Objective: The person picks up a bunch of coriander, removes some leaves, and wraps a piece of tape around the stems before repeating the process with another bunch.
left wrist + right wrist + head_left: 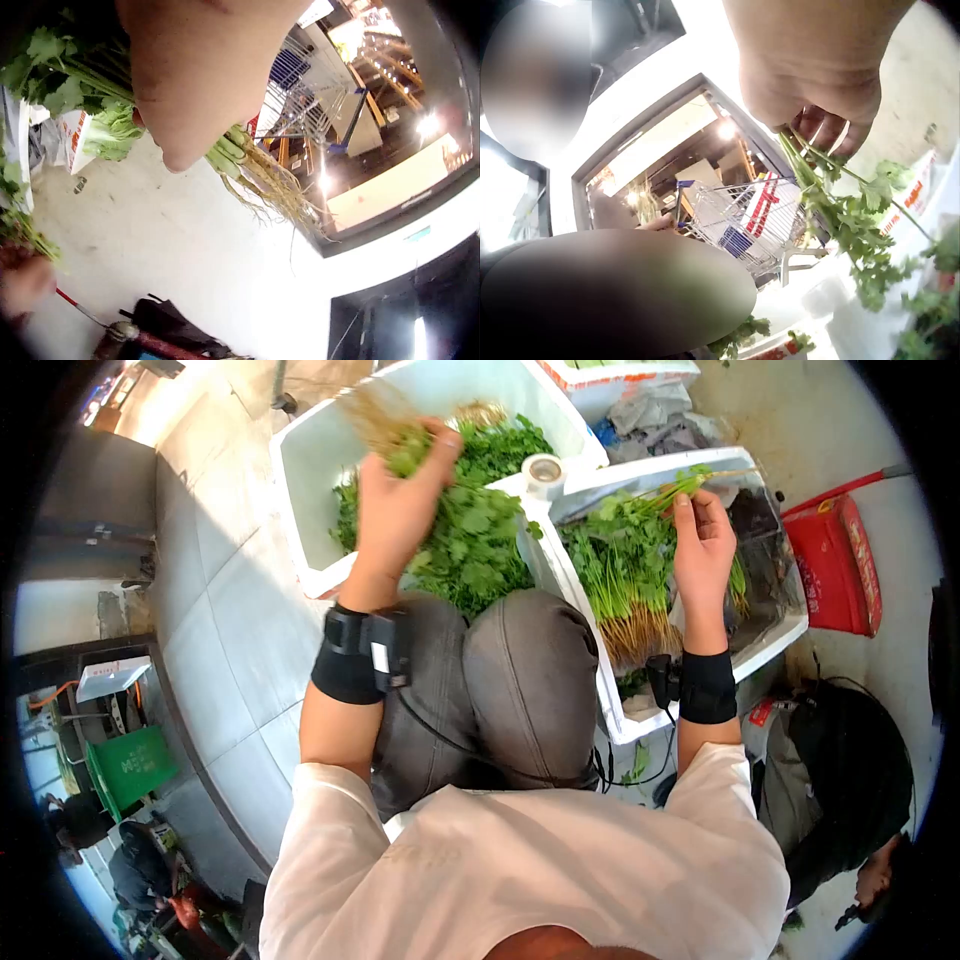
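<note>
The left hand (400, 500) grips a bunch of leafy green herbs (475, 525) near its base, above the left white foam box (310, 490). Pale roots (274, 187) stick out past that hand in the left wrist view. Over the right foam box (610, 705), the right hand (703, 555) pinches a few thin leafy stems (802, 169) between thumb and curled fingers. Beneath them, rooted herbs (625, 580) lie in the right box, brown roots toward the person. More cut greens (500, 450) lie in the left box.
A tape roll (544, 475) sits where the boxes meet. To the right are a red bag (835, 565) and a black bag (850, 780). Another foam box (600, 385) stands behind, beside crumpled plastic (660, 425). A cable (450, 740) crosses the person's knees.
</note>
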Demonstrator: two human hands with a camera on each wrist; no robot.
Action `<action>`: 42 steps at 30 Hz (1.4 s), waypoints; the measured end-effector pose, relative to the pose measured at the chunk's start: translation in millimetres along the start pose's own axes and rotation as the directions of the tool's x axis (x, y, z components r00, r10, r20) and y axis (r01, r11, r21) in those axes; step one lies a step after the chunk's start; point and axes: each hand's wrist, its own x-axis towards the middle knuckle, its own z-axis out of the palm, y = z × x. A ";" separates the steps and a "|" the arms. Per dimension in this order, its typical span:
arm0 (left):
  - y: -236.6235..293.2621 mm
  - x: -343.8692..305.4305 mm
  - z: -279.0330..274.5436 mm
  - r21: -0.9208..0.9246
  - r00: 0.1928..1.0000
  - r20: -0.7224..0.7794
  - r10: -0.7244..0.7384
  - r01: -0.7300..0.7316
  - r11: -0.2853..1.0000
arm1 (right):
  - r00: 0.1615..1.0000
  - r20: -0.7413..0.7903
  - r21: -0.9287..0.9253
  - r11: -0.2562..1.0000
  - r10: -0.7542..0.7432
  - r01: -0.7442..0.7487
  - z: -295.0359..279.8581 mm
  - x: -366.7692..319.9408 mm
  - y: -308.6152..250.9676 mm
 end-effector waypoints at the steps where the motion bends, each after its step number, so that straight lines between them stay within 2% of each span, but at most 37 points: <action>1: -1.4 -0.4 3.6 0.033 0.997 0.044 0.057 -0.058 0.998 | 1.000 0.006 0.011 1.000 -0.021 0.021 8.8 4.7 -11.4; 2: -3.4 -2.7 10.1 0.076 0.986 0.043 0.160 -0.163 0.984 | 0.997 0.067 0.032 0.999 -0.025 0.023 18.3 7.6 -22.6; 3: 0.3 -5.7 13.5 0.039 0.965 0.125 0.230 -0.236 0.971 | 0.992 0.127 0.052 0.998 -0.026 0.019 28.8 9.3 -32.2; 4: -1.0 -5.6 15.9 0.067 0.959 0.176 0.224 -0.239 0.969 | 0.977 0.201 0.057 0.997 -0.069 0.058 41.0 10.8 -40.5; 5: -2.7 -7.8 18.8 0.003 0.946 0.203 0.252 -0.258 0.966 | 0.953 0.295 0.019 0.998 -0.065 0.062 49.4 12.6 -44.8; 7: 0.7 -12.3 19.2 -0.054 0.955 0.238 0.177 -0.169 0.984 | 0.913 0.404 0.031 0.999 -0.047 0.037 72.2 8.4 -56.4; 8: 1.9 -14.2 17.4 -0.051 0.955 0.232 0.186 -0.179 0.982 | 0.900 0.435 -0.011 0.999 -0.028 0.036 81.2 5.3 -67.4; 10: 3.7 -18.6 11.6 -0.173 0.959 0.257 0.122 -0.078 0.982 | 0.887 0.458 -0.032 0.997 -0.050 0.073 98.3 2.0 -84.0; 11: 4.2 -20.8 8.3 -0.175 0.959 0.255 0.126 -0.082 0.981 | 0.875 0.480 -0.060 0.993 -0.061 0.102 106.0 -0.5 -91.0; 13: 6.4 -22.3 3.0 -0.261 0.981 0.172 0.090 -0.043 0.964 | 0.888 0.453 -0.118 0.981 -0.085 0.155 119.1 -5.0 -104.5; 15: 11.3 -24.8 -6.0 -0.297 0.980 0.181 0.078 -0.021 0.955 | 0.835 0.406 -0.244 0.837 -0.372 0.491 128.5 -7.7 -118.7; 16: 15.5 -26.8 -9.7 -0.319 0.985 0.161 0.060 -0.006 0.948 | 0.809 0.405 -0.270 0.790 -0.426 0.551 133.5 -10.3 -129.3; 17: 18.2 -27.2 -13.5 -0.340 0.989 0.144 0.041 0.011 0.940 | 0.807 0.403 -0.277 0.783 -0.431 0.557 138.6 -12.7 -137.3; 18: 16.1 -26.5 -14.0 -0.364 0.992 0.070 0.102 -0.069 0.929 | 0.770 0.430 -0.322 0.717 -0.471 0.618 143.8 -14.8 -144.5; 20: 10.9 -25.8 -18.5 -0.393 0.995 0.032 0.094 -0.074 0.917 | 0.699 0.482 -0.394 0.582 -0.529 0.712 155.1 -21.3 -158.5; 23: 17.5 -27.2 -29.0 -0.459 0.997 -0.048 0.057 -0.073 0.886 | 0.677 0.540 -0.439 0.520 -0.499 0.733 172.4 -30.7 -175.7; 25: 20.7 -27.0 -38.1 -0.496 0.995 -0.090 -0.038 -0.012 0.868 | 0.669 0.569 -0.440 0.509 -0.479 0.739 180.5 -34.4 -182.0; 30: 19.8 -25.9 -58.4 -0.528 0.987 -0.131 -0.093 0.010 0.849 | 0.633 0.593 -0.368 0.533 -0.497 0.762 196.1 -38.0 -183.9; 35: 20.5 -30.5 -78.2 -0.526 0.991 -0.114 -0.069 -0.001 0.851 | 0.618 0.582 -0.242 0.612 -0.529 0.753 207.8 -30.5 -173.6; 39: 19.0 -34.7 -95.3 -0.543 0.998 -0.070 -0.011 -0.029 0.839 | 0.679 0.501 -0.140 0.724 -0.537 0.675 214.3 -30.8 -186.1; 42: 18.3 -36.0 -103.3 -0.529 0.997 -0.050 0.064 -0.080 0.845 | 0.594 0.524 -0.051 0.673 -0.611 0.737 218.4 -25.9 -185.5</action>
